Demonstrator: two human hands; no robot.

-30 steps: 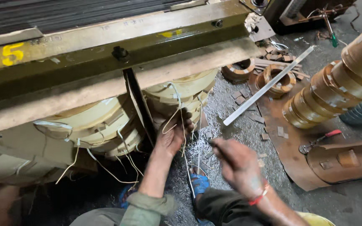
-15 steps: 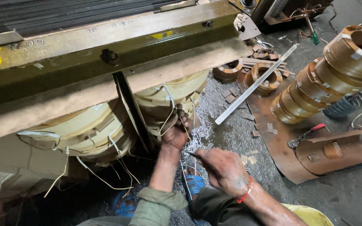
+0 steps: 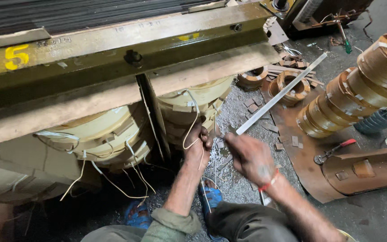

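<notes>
The left hand [image 3: 198,142] curls its fingers around a thin pale cord [image 3: 191,127], which loops up from them to the cream coil [image 3: 193,105] just above. The right hand [image 3: 251,157], blurred, has its fingers bunched together; what they pinch cannot be told. Beyond its fingertips lies a long metal strip [image 3: 279,95], and farther right brown paper cylinders [image 3: 354,94].

The left hand [image 3: 196,142] is bare, with an olive-green sleeve [image 3: 175,223] pushed up near the elbow. The right hand [image 3: 251,157] has a red thread band [image 3: 268,183] at its wrist. Blue sandals [image 3: 212,197] show below.
</notes>
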